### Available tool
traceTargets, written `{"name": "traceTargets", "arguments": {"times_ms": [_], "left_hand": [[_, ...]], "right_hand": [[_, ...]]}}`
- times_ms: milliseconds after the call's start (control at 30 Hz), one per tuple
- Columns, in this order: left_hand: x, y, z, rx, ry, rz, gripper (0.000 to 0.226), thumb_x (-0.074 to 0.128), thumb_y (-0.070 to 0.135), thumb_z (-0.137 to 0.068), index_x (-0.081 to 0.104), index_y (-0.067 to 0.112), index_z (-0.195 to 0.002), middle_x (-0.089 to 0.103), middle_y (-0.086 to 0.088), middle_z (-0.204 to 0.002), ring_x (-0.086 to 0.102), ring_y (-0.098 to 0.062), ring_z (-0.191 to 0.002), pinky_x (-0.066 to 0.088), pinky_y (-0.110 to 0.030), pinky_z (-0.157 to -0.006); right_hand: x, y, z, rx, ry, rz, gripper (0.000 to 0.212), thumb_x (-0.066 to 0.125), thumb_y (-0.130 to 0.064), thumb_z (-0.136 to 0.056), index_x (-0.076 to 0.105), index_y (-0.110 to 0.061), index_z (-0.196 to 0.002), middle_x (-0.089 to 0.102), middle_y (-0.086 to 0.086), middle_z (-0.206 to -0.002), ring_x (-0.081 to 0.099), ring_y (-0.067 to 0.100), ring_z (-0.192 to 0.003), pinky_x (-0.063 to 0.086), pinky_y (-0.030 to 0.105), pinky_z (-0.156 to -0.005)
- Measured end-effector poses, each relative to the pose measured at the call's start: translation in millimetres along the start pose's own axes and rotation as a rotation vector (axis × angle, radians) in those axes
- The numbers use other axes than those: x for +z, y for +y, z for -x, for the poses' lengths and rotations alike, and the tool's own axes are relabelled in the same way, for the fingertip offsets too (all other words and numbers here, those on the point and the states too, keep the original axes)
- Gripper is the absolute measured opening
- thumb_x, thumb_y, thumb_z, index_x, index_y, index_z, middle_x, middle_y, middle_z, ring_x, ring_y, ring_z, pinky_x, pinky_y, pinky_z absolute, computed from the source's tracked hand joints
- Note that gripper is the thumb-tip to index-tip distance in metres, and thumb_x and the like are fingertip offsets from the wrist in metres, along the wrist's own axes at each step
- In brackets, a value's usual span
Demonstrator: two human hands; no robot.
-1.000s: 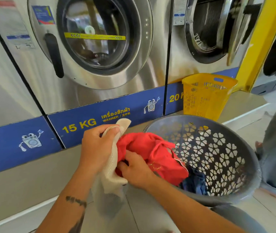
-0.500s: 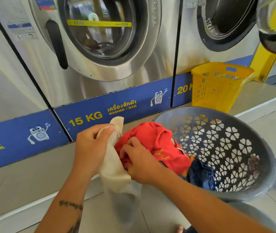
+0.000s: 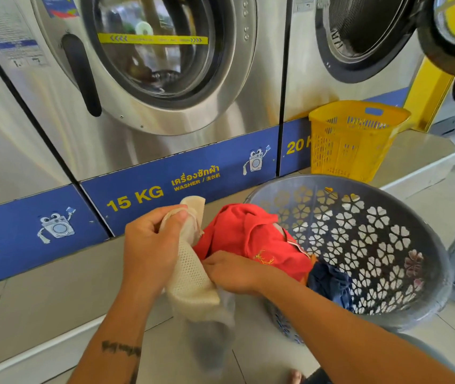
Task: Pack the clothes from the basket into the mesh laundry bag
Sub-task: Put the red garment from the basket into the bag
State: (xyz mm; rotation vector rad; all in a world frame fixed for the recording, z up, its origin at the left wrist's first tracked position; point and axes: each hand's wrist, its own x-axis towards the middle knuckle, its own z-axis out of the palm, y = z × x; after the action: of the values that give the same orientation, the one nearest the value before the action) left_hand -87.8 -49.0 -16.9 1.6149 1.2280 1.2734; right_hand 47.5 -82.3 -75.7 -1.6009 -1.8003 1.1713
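Laundry bag (image 3: pixel 190 275) mouth clenched in left hand (image 3: pixel 149 245) | right hand (image 3: pixel 232 273) grasping red shirt (image 3: pixel 251 236), now lower, pushed into bag | blue clothes (image 3: pixel 331 284) left in basket (image 3: pixel 428 295)

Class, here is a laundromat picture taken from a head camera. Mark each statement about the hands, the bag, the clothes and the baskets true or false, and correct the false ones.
1. The left hand grips the cream mesh bag near its top. True.
2. The red garment lies folded on the floor. False: it is bunched at the grey basket's rim, at the bag's mouth, with the right hand on it.
3. A dark blue garment sits in the grey basket. True.
4. The yellow basket is full of clothes. False: no clothes show in it.
5. The washer marked 15 KG has its door open. False: that door is shut.
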Motion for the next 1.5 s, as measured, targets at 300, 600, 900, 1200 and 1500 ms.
{"name": "traceTargets", "arguments": {"times_ms": [300,600,900,1200,1500], "left_hand": [[3,-4,-8,0.125,0.032,-0.215,0.015,0.064,0.026,-0.088,0.077,0.030,-0.095,0.069,0.025,-0.085,0.061,0.013,-0.082,0.038,-0.003,-0.067],[7,-16,-17,0.194,-0.008,-0.348,0.015,0.064,0.023,-0.088,0.077,0.028,-0.092,0.073,0.018,-0.086,0.060,0.005,-0.080,0.043,-0.012,-0.075],[21,-4,-42,0.182,-0.006,-0.259,0.018,0.063,0.032,-0.083,0.079,0.027,-0.089,0.076,0.013,-0.086,0.067,-0.005,-0.083,0.051,-0.030,-0.083],[12,9,-14,0.149,-0.162,-0.125,0.019,0.065,0.019,-0.087,0.077,0.033,-0.083,0.074,0.021,-0.081,0.066,0.004,-0.079,0.044,-0.004,-0.062],[-9,7,-26,0.118,-0.009,-0.065,0.023,0.064,0.020,-0.090,0.073,0.038,-0.080,0.071,0.026,-0.080,0.063,0.009,-0.078,0.041,0.000,-0.062]], "right_hand": [[-81,17,26,0.024,0.651,0.204,0.049,0.074,-0.034,-0.078,0.061,-0.030,-0.125,0.058,0.008,-0.127,0.055,0.025,-0.119,0.044,0.031,-0.101],[-61,60,1,0.323,0.393,-0.495,0.020,0.070,-0.011,-0.079,0.067,-0.017,-0.098,0.073,0.003,-0.075,0.069,0.020,-0.065,0.057,0.037,-0.067],[-29,-2,16,-0.294,0.607,0.285,0.018,0.063,-0.032,-0.074,0.055,-0.021,-0.085,0.058,0.004,-0.084,0.055,0.031,-0.080,0.049,0.044,-0.069],[9,-8,-10,-0.175,0.422,0.533,0.030,0.050,-0.032,-0.091,0.061,-0.021,-0.116,0.053,0.013,-0.123,0.056,0.038,-0.107,0.038,0.038,-0.070],[-11,-5,5,-0.102,0.279,0.017,0.081,0.083,-0.025,-0.066,0.035,-0.033,-0.130,0.052,-0.001,-0.126,0.055,0.020,-0.112,0.051,0.038,-0.097]]}}
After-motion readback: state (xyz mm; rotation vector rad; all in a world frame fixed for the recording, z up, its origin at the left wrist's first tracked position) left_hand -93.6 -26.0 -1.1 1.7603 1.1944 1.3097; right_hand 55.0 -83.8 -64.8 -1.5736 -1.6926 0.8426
